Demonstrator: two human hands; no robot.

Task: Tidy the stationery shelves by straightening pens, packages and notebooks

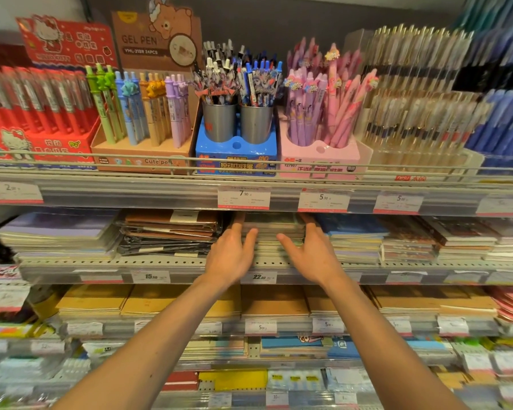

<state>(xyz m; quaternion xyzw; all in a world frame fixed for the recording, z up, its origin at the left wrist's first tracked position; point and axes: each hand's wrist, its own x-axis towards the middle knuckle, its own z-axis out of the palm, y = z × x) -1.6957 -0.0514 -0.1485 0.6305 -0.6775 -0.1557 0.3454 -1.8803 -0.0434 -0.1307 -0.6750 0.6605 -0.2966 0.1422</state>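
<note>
Both hands reached onto the second shelf [172, 263], under the blue pen box [236, 161]. The left hand [231, 255] and right hand [311, 253] flanked a notebook stack [271, 232], fingers straight, each grip spread against a side of the stack. Left of the stack lay brown packages [169, 229]; right of it, blue notebooks [353, 232].
</note>
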